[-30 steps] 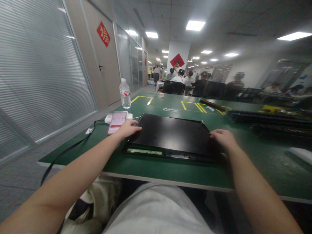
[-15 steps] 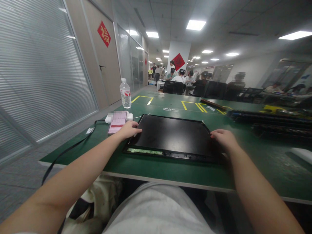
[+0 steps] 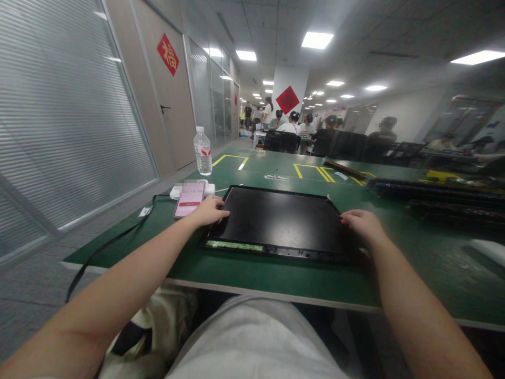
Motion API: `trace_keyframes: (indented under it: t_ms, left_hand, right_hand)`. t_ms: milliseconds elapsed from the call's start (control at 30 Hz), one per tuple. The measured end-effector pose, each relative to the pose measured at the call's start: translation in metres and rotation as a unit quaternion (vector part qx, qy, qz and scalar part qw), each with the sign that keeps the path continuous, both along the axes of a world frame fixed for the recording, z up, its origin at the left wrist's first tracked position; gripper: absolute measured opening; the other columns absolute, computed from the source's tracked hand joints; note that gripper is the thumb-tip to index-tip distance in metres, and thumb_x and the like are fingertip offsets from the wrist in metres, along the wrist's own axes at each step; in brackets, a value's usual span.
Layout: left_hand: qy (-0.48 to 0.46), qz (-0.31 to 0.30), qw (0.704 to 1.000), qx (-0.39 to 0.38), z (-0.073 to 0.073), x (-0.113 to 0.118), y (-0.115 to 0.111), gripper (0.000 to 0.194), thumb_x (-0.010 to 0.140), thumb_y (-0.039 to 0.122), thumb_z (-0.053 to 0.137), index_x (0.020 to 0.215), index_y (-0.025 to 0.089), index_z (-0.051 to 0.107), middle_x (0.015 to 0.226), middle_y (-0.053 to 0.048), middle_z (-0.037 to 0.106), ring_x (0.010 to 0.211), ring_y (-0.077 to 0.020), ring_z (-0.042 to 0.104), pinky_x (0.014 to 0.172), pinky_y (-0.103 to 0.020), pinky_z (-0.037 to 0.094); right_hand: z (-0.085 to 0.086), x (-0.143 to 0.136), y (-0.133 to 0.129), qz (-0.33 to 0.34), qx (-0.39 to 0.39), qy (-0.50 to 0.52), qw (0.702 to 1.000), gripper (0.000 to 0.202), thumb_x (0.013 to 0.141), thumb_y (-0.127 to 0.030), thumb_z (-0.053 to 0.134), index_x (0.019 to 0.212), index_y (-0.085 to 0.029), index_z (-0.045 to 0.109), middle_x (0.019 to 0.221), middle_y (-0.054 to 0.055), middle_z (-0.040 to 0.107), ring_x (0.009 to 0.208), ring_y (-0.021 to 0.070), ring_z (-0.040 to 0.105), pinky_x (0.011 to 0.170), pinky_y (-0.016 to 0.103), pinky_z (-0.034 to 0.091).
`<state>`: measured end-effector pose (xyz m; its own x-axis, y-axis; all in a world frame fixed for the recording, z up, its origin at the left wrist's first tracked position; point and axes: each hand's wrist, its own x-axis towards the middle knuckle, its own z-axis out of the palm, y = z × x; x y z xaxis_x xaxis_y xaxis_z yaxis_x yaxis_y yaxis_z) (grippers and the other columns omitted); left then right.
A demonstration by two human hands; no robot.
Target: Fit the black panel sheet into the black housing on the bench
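Observation:
A black flat display panel (image 3: 280, 218) lies on the green table (image 3: 252, 276) in front of me, its dark face up. Along its near edge runs a green circuit strip (image 3: 234, 246), on the left half. My left hand (image 3: 211, 211) grips the panel's left edge, thumb on top and the other fingers at the rim. At the right edge, near the far corner, my right hand (image 3: 361, 222) pinches the rim between thumb and fingers. The undersides of both grips are hidden.
Left of the panel lie a phone (image 3: 190, 199) and a white power strip (image 3: 175, 190) with a black cable. A water bottle (image 3: 203, 152) stands behind them. Long dark strips (image 3: 430, 190) are stacked at the right, near a white object (image 3: 489, 250). People sit at farther tables.
Both hands and the panel look unmoved. Only a standing person in the far background has shifted slightly to the left.

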<state>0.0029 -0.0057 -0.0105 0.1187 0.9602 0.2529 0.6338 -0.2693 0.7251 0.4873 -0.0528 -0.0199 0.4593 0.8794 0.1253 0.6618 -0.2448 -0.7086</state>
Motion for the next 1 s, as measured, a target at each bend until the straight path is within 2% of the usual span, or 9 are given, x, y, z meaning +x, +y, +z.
trace_keyframes:
  t_ms: [100,233,300,433,567,667,867,1000]
  left_hand:
    - [0.076,0.002,0.997,0.011,-0.002,-0.001,0.0,0.019,0.059,0.038,0.077,0.068,0.022,0.072,0.105,-0.012,0.066,0.116,-0.0382,0.057,0.107,-0.041,0.041]
    - [0.118,-0.01,0.993,0.009,-0.005,-0.001,-0.001,0.045,0.067,0.04,0.07,0.106,0.018,0.074,0.119,-0.013,0.062,0.116,-0.0357,0.058,0.106,-0.042,0.043]
    - [0.141,-0.019,0.99,0.024,-0.005,-0.001,-0.002,0.054,0.068,0.043,0.069,0.117,0.018,0.07,0.126,-0.013,0.059,0.119,-0.0358,0.056,0.108,-0.045,0.041]
    - [0.184,-0.071,0.978,0.071,-0.003,-0.002,-0.005,0.059,0.069,0.05,0.071,0.12,0.02,0.069,0.133,-0.013,0.055,0.128,-0.0373,0.047,0.113,-0.048,0.033]
    - [0.18,-0.191,0.963,0.066,0.006,-0.001,-0.015,0.061,0.072,0.055,0.072,0.123,0.021,0.069,0.136,-0.014,0.055,0.129,-0.0345,0.049,0.112,-0.045,0.035]
    - [0.172,-0.256,0.95,0.05,0.012,0.0,-0.023,0.061,0.072,0.055,0.075,0.124,0.025,0.068,0.136,-0.011,0.058,0.127,-0.0322,0.052,0.111,-0.043,0.036]
    - [0.193,-0.292,0.937,0.013,0.017,-0.003,-0.028,0.069,0.068,0.054,0.08,0.129,0.027,0.066,0.144,-0.012,0.052,0.134,-0.0346,0.047,0.113,-0.045,0.035]
    - [0.177,-0.314,0.932,0.023,0.019,-0.007,-0.027,0.072,0.065,0.05,0.083,0.131,0.028,0.064,0.146,-0.011,0.051,0.135,-0.0341,0.047,0.113,-0.044,0.034]
  right_hand:
    - [0.001,-0.001,-0.001,-0.004,-0.006,-0.008,1.0,0.018,0.072,-0.031,0.062,0.079,-0.022,0.076,0.08,0.006,0.076,0.073,0.021,0.065,0.066,0.031,0.046]
    - [0.003,-0.005,-0.003,-0.004,-0.008,-0.025,1.0,0.017,0.072,-0.029,0.062,0.078,-0.022,0.076,0.079,0.005,0.076,0.07,0.0199,0.064,0.064,0.03,0.045]
    - [0.004,-0.005,-0.003,-0.008,-0.007,-0.03,0.999,0.017,0.071,-0.028,0.062,0.079,-0.022,0.076,0.079,0.006,0.076,0.069,0.0198,0.064,0.062,0.03,0.045]
    - [0.001,-0.003,-0.002,-0.003,-0.006,-0.034,0.999,0.017,0.071,-0.029,0.062,0.078,-0.022,0.076,0.08,0.005,0.076,0.07,0.0202,0.065,0.063,0.031,0.046]
    - [-0.001,-0.001,0.0,0.003,0.001,-0.034,0.999,0.018,0.071,-0.03,0.061,0.078,-0.022,0.076,0.08,0.005,0.076,0.071,0.0207,0.066,0.067,0.032,0.047]
    - [-0.001,-0.001,0.0,0.003,0.005,-0.036,0.999,0.018,0.071,-0.03,0.061,0.078,-0.022,0.076,0.079,0.005,0.076,0.071,0.0205,0.066,0.065,0.031,0.047]
    - [0.001,-0.005,-0.001,-0.003,-0.007,-0.036,0.999,0.019,0.071,-0.027,0.06,0.08,-0.022,0.076,0.082,0.005,0.076,0.072,0.0197,0.066,0.064,0.029,0.046]
    - [0.001,-0.005,-0.001,-0.002,-0.01,-0.043,0.999,0.019,0.072,-0.025,0.06,0.079,-0.022,0.077,0.082,0.005,0.076,0.073,0.0197,0.065,0.065,0.029,0.046]
